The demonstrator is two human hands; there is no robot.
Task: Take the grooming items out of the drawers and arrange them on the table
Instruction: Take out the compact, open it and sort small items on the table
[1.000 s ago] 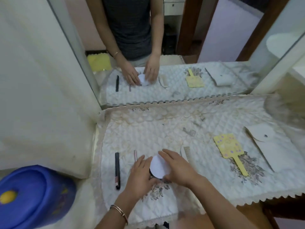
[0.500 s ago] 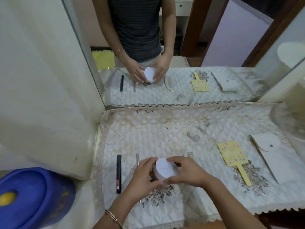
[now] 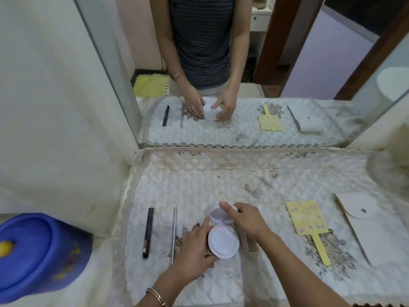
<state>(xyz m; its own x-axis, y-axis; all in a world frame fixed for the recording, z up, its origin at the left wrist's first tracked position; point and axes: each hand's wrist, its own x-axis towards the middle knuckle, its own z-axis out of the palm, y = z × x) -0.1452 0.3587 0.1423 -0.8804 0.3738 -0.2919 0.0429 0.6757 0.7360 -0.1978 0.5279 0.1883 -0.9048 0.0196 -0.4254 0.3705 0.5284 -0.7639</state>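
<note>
A round white compact (image 3: 223,241) sits on the quilted table cover (image 3: 199,180) with its lid (image 3: 218,214) tipped up and open. My left hand (image 3: 194,251) grips the compact's base from the left. My right hand (image 3: 245,218) holds the raised lid by its far edge. A black pencil (image 3: 147,232) and a thin silver stick (image 3: 174,234) lie to the left. A small comb (image 3: 251,244) pokes out under my right wrist. A yellow hand mirror (image 3: 306,220) and a white pouch (image 3: 363,220) lie to the right.
A large wall mirror (image 3: 243,85) stands behind the table and reflects the person and the items. A blue plastic container (image 3: 37,255) sits low at the left, beside a white wall panel (image 3: 55,107).
The compact was closed and held between both hands; now its lid is swung open, and the camera view has shifted closer over the table.
</note>
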